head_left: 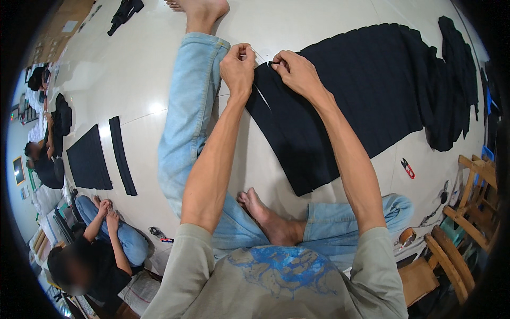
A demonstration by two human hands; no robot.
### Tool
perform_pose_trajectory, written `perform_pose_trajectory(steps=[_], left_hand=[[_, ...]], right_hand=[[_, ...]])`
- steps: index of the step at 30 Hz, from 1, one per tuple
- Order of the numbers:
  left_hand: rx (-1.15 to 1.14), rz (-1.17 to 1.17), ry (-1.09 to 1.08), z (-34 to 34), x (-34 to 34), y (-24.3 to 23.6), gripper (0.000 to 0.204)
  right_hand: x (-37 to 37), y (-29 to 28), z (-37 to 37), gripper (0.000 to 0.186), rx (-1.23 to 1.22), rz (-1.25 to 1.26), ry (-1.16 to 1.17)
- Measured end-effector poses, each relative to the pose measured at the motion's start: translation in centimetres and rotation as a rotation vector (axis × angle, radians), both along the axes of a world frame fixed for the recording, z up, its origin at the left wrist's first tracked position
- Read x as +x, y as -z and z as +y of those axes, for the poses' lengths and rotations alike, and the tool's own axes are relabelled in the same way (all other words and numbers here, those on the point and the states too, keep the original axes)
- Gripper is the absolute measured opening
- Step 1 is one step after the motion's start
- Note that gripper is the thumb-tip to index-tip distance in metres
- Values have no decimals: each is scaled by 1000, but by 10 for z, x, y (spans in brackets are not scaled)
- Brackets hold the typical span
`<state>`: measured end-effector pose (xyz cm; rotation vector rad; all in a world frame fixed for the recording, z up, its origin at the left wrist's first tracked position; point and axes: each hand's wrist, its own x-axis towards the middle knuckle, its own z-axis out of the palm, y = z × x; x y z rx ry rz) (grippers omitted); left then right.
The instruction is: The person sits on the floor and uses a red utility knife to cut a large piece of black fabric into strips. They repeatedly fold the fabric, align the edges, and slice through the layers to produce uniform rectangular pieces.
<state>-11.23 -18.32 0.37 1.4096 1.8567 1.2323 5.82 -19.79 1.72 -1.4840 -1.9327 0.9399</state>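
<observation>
Black pleated cloth (pixel 366 80) lies spread on the floor in front of me, with notches along its far edge. At its upper left corner, my right hand (pixel 295 69) pinches the cloth's edge between thumb and fingers. Just left of it, my left hand (pixel 238 66) is closed in a pinch. Faint thin lines like thread run between the two hands, but what the left fingers hold is too small to make out. Below the hands a narrow pale gap opens between the cloth's left strip (pixel 276 133) and the rest.
Small red-handled thread snips (pixel 407 168) lie at the right, near wooden stools (pixel 443 255). More black cloth (pixel 457 85) is bunched at the far right. To the left are black cut pieces (pixel 89 162) and a seated person (pixel 101 244). My legs (pixel 188 101) frame the work.
</observation>
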Motion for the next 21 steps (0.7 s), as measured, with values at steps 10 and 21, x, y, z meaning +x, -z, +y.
perform_pose_trajectory(steps=[10, 21], left_hand=[[-95, -281, 213, 81, -33, 1, 15], [555, 1205, 583, 263, -306, -156, 27]], right_hand=[[-7, 9, -25, 71, 250, 82, 29], [-20, 16, -32, 82, 431, -53, -66]])
